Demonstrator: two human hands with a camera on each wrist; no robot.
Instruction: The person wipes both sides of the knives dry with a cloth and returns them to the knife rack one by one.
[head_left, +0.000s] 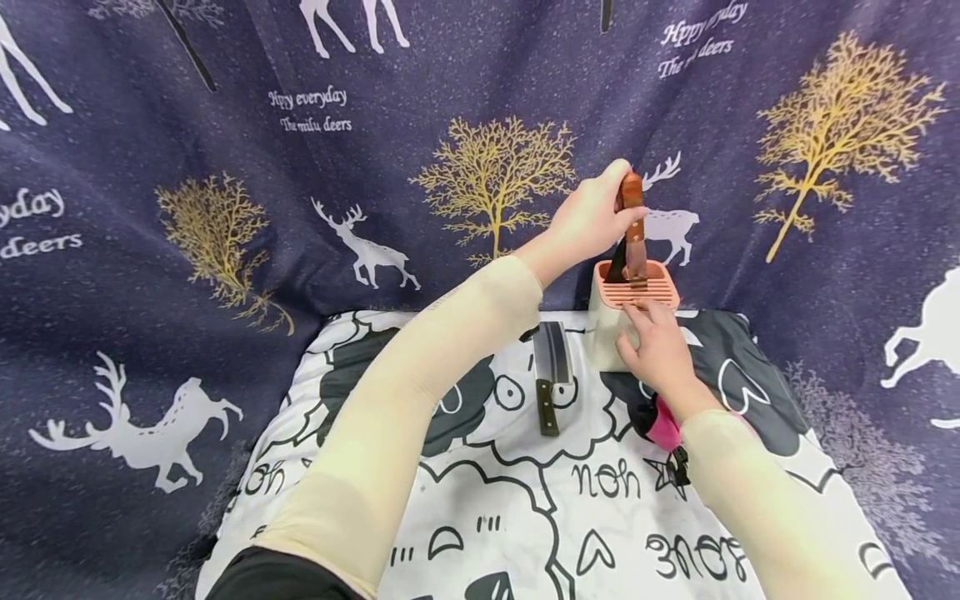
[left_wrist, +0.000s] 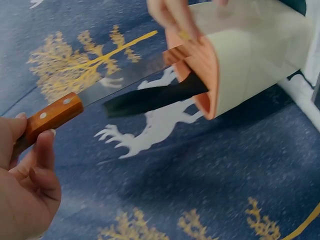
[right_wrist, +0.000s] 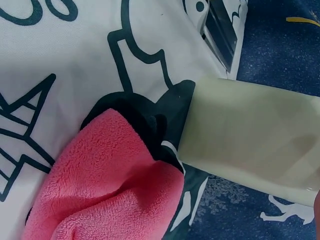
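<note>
In the head view my left hand [head_left: 596,212] grips the brown wooden handle of a knife [head_left: 633,221], held upright over the knife holder. In the left wrist view the knife's blade [left_wrist: 120,77] reaches down to the slotted end of the holder. The knife holder [head_left: 609,333] is cream-coloured with an orange slatted top. A black handle [left_wrist: 155,97] sticks out of its open compartment, beside the blade. My right hand [head_left: 660,346] rests its fingers on the front of the holder's top, close to the slats; only a sliver of that hand shows in the right wrist view.
A cleaver [head_left: 552,358] with a dark handle lies on the patterned cloth [head_left: 487,500], left of the holder. A pink fluffy cloth [right_wrist: 120,180] lies in front of the holder, partly under my right wrist. A dark blue curtain [head_left: 450,75] hangs behind.
</note>
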